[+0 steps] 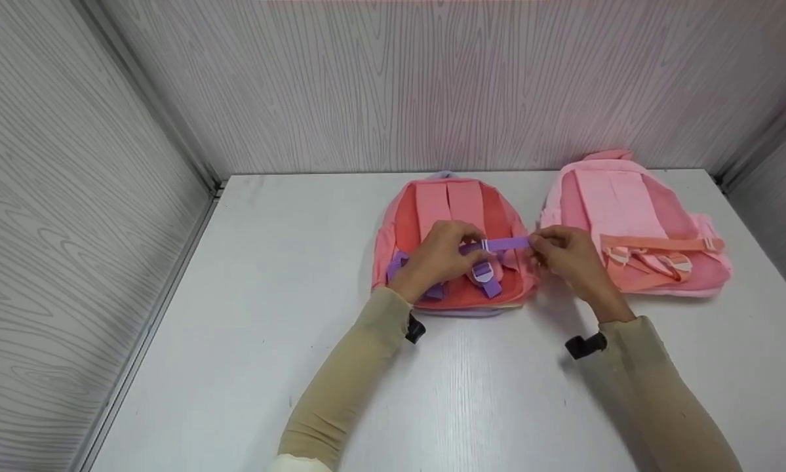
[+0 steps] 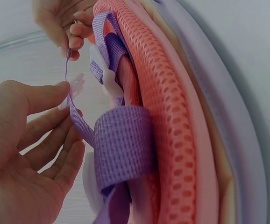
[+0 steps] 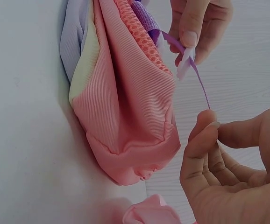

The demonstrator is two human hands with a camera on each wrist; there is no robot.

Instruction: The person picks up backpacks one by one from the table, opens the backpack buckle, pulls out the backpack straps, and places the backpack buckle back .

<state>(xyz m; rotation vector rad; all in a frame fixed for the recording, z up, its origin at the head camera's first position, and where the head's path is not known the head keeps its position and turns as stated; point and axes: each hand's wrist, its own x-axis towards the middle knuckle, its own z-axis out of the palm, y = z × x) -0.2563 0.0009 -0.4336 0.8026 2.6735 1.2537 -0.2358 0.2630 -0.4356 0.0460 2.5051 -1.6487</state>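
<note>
A coral backpack [image 1: 399, 216] lies on the table with its mesh back and shoulder straps facing up. Across it a purple webbing strap [image 1: 509, 244] is stretched between both hands. My left hand [image 1: 442, 252] pinches the strap at a small white buckle [image 3: 187, 63], thumb on top. In my right hand [image 1: 566, 255], the strap's end is pinched between thumb and fingertips, just past the bag's right side. In the left wrist view a wide purple webbing loop [image 2: 124, 144] stands up from the mesh. Another white buckle [image 1: 483, 272] with purple webbing rests on the bag below the left hand.
To the right lies a pink backpack [image 1: 619, 196], also back side up, with orange straps [image 1: 661, 244] and white buckles across its lower part. Both bags are on a white table [image 1: 288, 262] before a grey wood-grain wall [image 1: 340, 85].
</note>
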